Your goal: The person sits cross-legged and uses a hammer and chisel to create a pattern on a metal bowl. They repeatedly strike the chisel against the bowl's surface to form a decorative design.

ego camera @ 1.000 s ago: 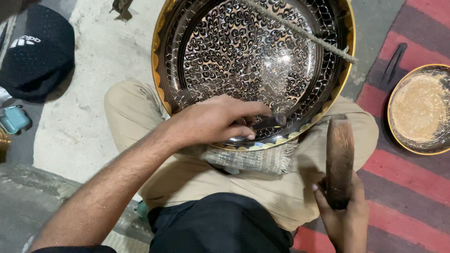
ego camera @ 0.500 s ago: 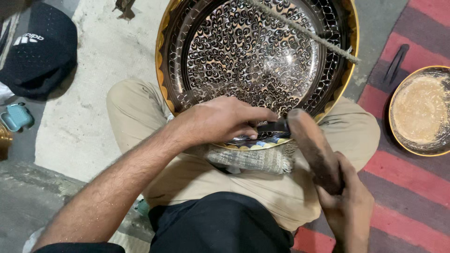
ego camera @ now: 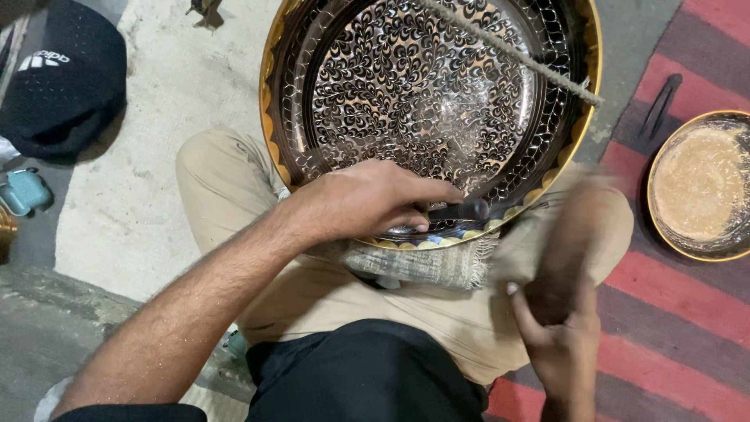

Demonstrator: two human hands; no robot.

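A large round metal tray [ego camera: 437, 47] with dense black engraved patterning and a gold rim rests tilted on my lap. My left hand [ego camera: 367, 199] is closed around a small dark chisel [ego camera: 461, 209] whose tip presses on the tray's near rim. My right hand [ego camera: 558, 336] grips a brown wooden mallet [ego camera: 570, 242], blurred with motion, just right of the chisel. A folded woven cloth [ego camera: 422, 262] lies under the tray's rim on my thigh.
A rope [ego camera: 508, 51] crosses the tray's upper right. A smaller gold-rimmed bowl [ego camera: 699, 184] with tan contents sits on a red striped mat [ego camera: 687, 312] at right, beside a dark tool [ego camera: 660, 105]. A black cap [ego camera: 58, 78] and a teal object [ego camera: 23, 191] lie at left.
The mallet swung in to the chisel and has since pulled back to the right, blurred. My left hand and the chisel stay at the same place on the rim.
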